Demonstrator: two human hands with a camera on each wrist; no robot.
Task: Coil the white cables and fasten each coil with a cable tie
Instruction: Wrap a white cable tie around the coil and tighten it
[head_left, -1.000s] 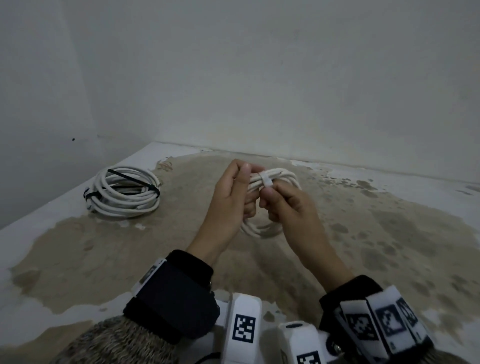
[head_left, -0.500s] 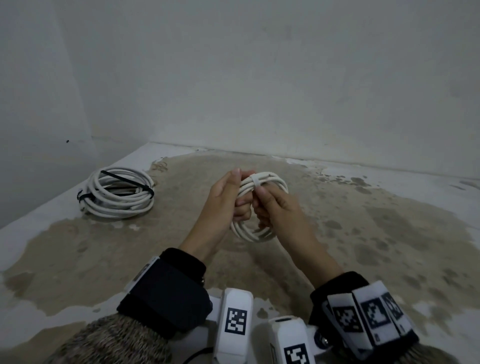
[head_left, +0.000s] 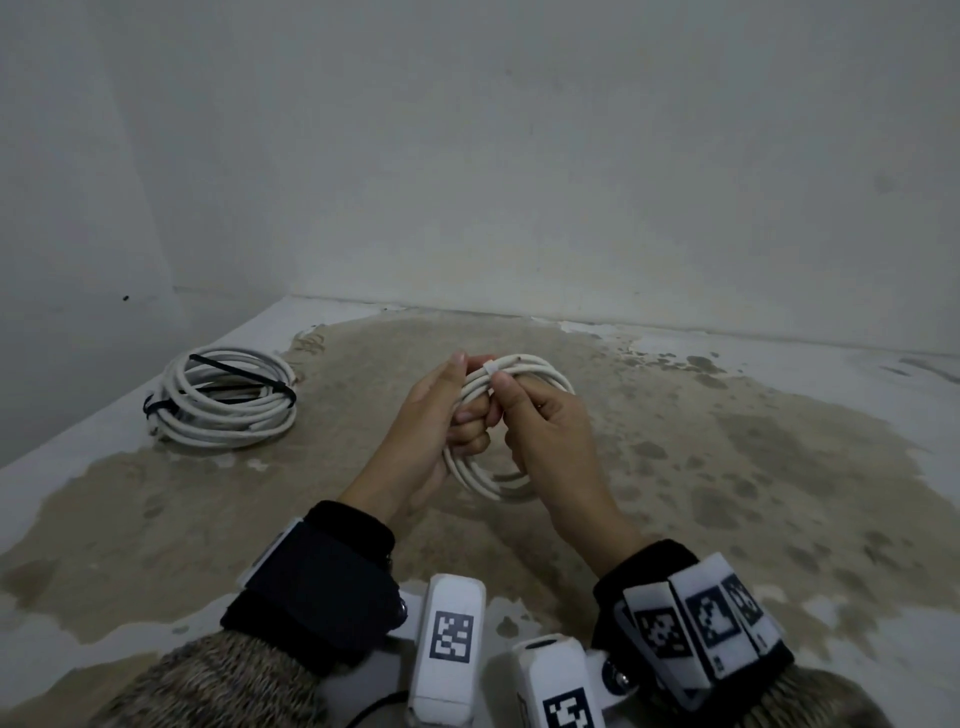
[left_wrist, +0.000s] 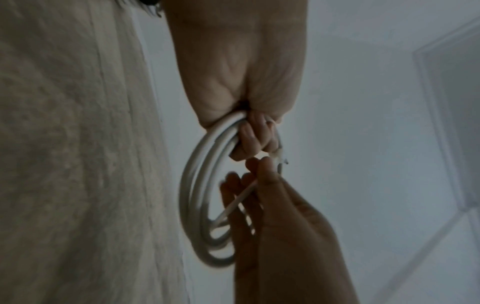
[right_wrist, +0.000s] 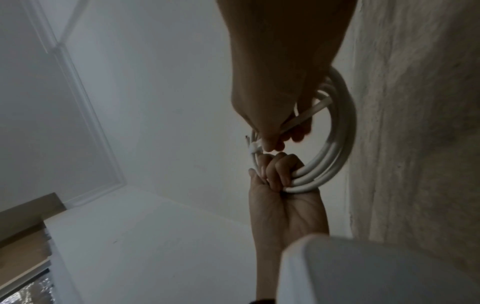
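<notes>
Above the stained floor I hold a small white cable coil (head_left: 511, 486) upright between both hands. My left hand (head_left: 457, 413) grips its upper left side, fingers curled round the strands (left_wrist: 207, 148) (right_wrist: 332, 156). A white cable tie (head_left: 491, 368) wraps the top of the coil. My right hand (head_left: 519, 400) pinches the tie's loose tail (left_wrist: 237, 202) (right_wrist: 302, 117) just below the tie head (right_wrist: 253, 148). A larger white cable coil (head_left: 223, 410) lies flat on the floor at the left, bound with black ties (head_left: 236, 370).
The floor (head_left: 727, 467) is stained beige concrete with white painted edges, and it meets white walls (head_left: 519, 182) at the back and left. The larger coil sits near the left wall. Wrist cameras with black-and-white markers (head_left: 449, 636) fill the bottom of the head view.
Both hands and the small coil have sunk slightly and come a little nearer to me. The right hand's fingers have shifted along the tie. The larger coil has not moved.
</notes>
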